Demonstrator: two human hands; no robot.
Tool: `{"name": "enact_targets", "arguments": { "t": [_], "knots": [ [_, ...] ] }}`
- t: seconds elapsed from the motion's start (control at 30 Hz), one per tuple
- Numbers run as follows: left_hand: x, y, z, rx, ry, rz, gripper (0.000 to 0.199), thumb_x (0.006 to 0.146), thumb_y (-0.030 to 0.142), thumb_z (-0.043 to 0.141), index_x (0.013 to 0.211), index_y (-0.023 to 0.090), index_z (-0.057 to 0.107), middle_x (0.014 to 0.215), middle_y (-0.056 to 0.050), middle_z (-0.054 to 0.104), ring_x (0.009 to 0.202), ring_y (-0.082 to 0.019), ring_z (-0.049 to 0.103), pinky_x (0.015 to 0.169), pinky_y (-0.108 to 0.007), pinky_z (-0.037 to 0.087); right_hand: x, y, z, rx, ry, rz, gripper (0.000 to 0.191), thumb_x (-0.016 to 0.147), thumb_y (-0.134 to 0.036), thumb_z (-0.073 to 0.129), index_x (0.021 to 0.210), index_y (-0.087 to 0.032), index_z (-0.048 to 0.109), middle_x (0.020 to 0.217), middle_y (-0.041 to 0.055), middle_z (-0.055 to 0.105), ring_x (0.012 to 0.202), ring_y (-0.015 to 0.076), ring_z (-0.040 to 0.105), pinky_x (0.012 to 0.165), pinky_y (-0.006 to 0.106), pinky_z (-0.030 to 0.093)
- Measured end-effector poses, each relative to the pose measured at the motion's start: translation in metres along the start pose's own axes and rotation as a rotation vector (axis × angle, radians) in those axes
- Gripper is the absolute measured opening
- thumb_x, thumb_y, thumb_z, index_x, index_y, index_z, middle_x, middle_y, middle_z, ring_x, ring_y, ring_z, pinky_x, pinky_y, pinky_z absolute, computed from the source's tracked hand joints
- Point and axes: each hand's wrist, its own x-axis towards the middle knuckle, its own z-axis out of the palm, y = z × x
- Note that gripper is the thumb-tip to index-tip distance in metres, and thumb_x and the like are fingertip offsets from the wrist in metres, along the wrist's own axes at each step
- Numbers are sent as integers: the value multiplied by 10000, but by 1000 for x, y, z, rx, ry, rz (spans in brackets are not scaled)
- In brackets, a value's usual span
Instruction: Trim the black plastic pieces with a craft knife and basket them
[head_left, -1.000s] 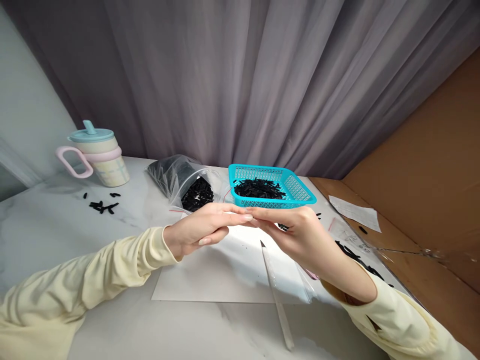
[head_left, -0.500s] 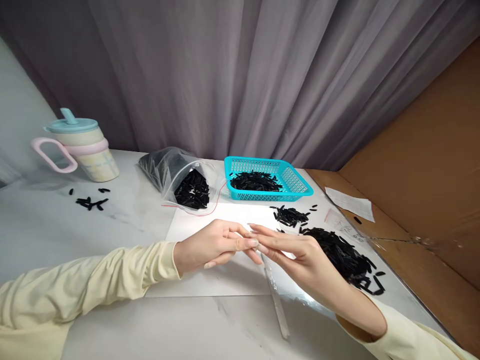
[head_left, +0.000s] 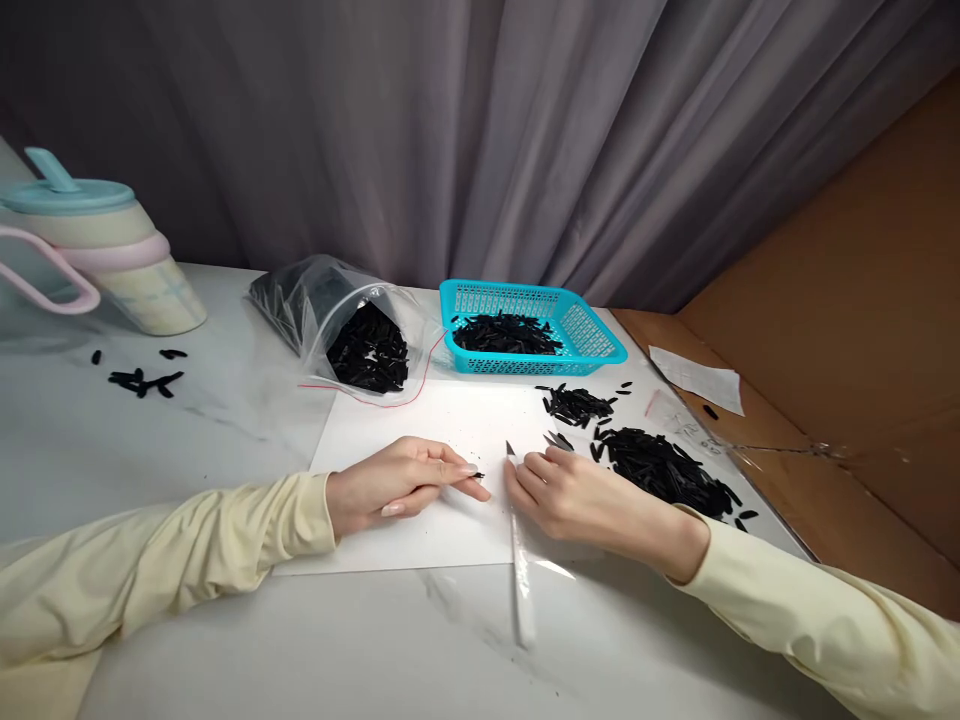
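My left hand (head_left: 409,480), over the white sheet of paper (head_left: 360,545), pinches a small black strip (head_left: 479,475) between thumb and forefinger. Only the strip's end shows. On the right side of the sheet, my right hand (head_left: 559,490) has its fingers closed on a craft knife (head_left: 523,590) with a whitish handle. The knife's dark pointed blade sticks out beyond the fingertips, and its handle points toward me. Another dark pointed tip (head_left: 556,440) shows beyond the knuckles; the hand hides the rest of it. Tiny black crumbs dot the paper.
A clear bag (head_left: 307,300) of black pieces lies open behind the sheet, beside a turquoise basket (head_left: 536,365) holding more. Loose black piles (head_left: 667,475) are at right. A tumbler (head_left: 154,290) and several scattered pieces (head_left: 142,383) are at left. Cardboard (head_left: 832,330) stands at right.
My hands, touching fingertips before, are now apart. The right hand has lowered onto the craft knife and closed on it. The black strip now shows in my left fingers. The view has shifted slightly.
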Motion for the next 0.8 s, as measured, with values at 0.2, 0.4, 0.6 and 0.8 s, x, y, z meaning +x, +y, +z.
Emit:
{"name": "enact_targets", "arguments": {
  "t": [0.2, 0.4, 0.6, 0.8],
  "knots": [
    [0, -2, -1, -23, -7, 18, 227, 824, 349, 543, 786, 126, 530, 928, -111, 707, 281, 36, 145, 372, -260, 21, 0, -4, -9, 25, -127, 51, 239, 770, 11, 441, 942, -115, 549, 610, 17, 523, 541, 168, 517, 461, 298, 270],
    [0, -5, 0, 1, 27, 56, 219, 837, 339, 533, 800, 123, 539, 787, -91, 717, 273, 34, 152, 388, -247, 41, -4, 2, -11, 199, -205, 89, 209, 742, 41, 445, 735, -154, 517, 583, 12, 519, 504, 154, 491, 461, 304, 210],
    [2, -11, 1, -28, 57, 100, 147, 824, 291, 566, 826, 144, 571, 361, 49, 514, 595, -113, 615, 504, -189, 292, -22, 17, -8, 667, 109, 311, 198, 883, -219, 421, 705, -166, 490, 591, 7, 475, 527, 130, 414, 517, 277, 292],
    [1, -11, 2, -27, 57, 81, 152, 833, 322, 564, 856, 174, 584, 247, 74, 295, 973, -189, 613, 627, -190, 353, -21, 17, -9, 1358, -8, 545, 259, 944, -280, 335, 828, -169, 538, 650, -7, 534, 524, 88, 455, 533, 216, 371]
  ]
}}
